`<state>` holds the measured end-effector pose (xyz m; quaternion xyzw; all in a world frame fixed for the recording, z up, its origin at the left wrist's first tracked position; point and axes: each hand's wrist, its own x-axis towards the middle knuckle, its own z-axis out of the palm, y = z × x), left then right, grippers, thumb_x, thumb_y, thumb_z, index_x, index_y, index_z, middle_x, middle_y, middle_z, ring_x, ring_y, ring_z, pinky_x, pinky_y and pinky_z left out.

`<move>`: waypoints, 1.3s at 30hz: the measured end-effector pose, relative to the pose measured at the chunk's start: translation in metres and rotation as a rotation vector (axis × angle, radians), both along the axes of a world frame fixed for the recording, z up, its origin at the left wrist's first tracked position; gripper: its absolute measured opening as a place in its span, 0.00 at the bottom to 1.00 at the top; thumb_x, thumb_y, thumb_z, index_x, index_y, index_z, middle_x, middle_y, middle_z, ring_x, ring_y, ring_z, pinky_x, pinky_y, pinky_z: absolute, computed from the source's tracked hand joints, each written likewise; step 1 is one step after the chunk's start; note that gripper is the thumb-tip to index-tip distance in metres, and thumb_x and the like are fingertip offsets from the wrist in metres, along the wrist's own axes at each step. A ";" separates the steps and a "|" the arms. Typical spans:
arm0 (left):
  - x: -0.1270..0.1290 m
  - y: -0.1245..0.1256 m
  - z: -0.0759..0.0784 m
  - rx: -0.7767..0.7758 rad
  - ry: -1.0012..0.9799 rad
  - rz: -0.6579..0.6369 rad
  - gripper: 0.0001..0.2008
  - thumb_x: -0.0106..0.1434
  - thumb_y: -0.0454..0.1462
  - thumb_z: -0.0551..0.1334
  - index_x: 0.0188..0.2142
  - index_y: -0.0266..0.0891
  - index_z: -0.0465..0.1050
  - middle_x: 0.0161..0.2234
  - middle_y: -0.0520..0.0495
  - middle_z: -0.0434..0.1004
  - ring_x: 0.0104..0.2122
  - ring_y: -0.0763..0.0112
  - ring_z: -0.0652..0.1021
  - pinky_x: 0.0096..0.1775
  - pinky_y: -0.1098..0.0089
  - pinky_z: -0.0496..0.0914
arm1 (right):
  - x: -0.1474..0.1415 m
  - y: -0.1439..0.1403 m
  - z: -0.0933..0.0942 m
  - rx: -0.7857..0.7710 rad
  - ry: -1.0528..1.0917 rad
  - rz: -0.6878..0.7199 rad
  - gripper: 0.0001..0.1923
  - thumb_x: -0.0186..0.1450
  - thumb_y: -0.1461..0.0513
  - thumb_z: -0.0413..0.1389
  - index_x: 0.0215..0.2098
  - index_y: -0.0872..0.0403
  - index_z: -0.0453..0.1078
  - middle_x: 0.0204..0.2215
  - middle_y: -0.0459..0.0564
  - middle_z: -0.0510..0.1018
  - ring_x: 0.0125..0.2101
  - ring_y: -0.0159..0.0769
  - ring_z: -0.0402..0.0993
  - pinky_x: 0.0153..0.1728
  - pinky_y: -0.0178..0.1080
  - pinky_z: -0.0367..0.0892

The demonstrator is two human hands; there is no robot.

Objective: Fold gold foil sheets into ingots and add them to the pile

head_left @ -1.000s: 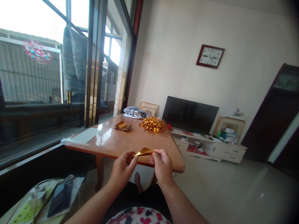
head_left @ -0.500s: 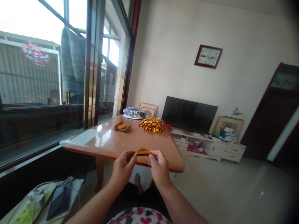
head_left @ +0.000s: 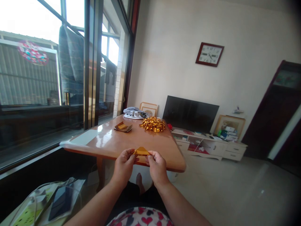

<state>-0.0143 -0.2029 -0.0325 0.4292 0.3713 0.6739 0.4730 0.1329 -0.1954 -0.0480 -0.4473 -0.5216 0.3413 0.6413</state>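
Observation:
Between my two hands, over the near edge of the wooden table (head_left: 141, 142), is a piece of folded gold foil paper (head_left: 141, 151) with a raised peak in its middle. My left hand (head_left: 124, 164) pinches its left end between thumb and fingers. At the other end, my right hand (head_left: 157, 164) grips it the same way. Farther back on the table lies a shiny heap of folded gold foil pieces (head_left: 153, 124). Left of that heap sits a stack of flat gold paper sheets (head_left: 123, 126).
Folded clothes (head_left: 134, 113) lie at the table's far end. A television (head_left: 191, 113) stands on a white cabinet (head_left: 215, 147) behind it. At lower left, a phone (head_left: 61, 201) and a yellow-green power strip (head_left: 28, 213) with cables rest beside me. Windows line the left.
My hands have drawn slightly closer together, and the foil's middle peak stands taller. The right hand has shifted a little left. The heap and the stack look the same.

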 end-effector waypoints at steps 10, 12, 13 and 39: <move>-0.005 0.012 -0.017 -0.034 0.104 -0.030 0.21 0.56 0.39 0.69 0.49 0.34 0.81 0.39 0.43 0.86 0.36 0.65 0.83 0.42 0.67 0.76 | 0.005 0.006 -0.012 0.012 -0.094 -0.025 0.18 0.64 0.57 0.56 0.48 0.55 0.79 0.34 0.52 0.85 0.33 0.43 0.82 0.35 0.40 0.77; -0.006 0.012 -0.018 -0.031 0.127 -0.034 0.21 0.56 0.39 0.69 0.49 0.34 0.82 0.40 0.43 0.86 0.37 0.64 0.83 0.42 0.68 0.76 | 0.006 0.005 -0.012 0.032 -0.131 -0.035 0.17 0.65 0.58 0.56 0.47 0.54 0.80 0.33 0.50 0.85 0.33 0.43 0.81 0.36 0.40 0.76; -0.006 0.012 -0.018 -0.031 0.134 -0.036 0.21 0.56 0.39 0.69 0.49 0.34 0.82 0.40 0.43 0.86 0.37 0.64 0.83 0.42 0.68 0.76 | 0.006 0.005 -0.012 0.041 -0.142 -0.038 0.17 0.65 0.58 0.56 0.47 0.53 0.80 0.33 0.50 0.85 0.34 0.43 0.81 0.36 0.40 0.76; -0.009 0.010 -0.016 -0.043 0.125 -0.053 0.19 0.55 0.40 0.70 0.46 0.36 0.84 0.41 0.42 0.86 0.40 0.59 0.84 0.45 0.63 0.77 | 0.008 -0.002 -0.007 0.066 -0.211 -0.012 0.17 0.66 0.57 0.55 0.47 0.52 0.81 0.36 0.50 0.86 0.37 0.44 0.82 0.40 0.41 0.76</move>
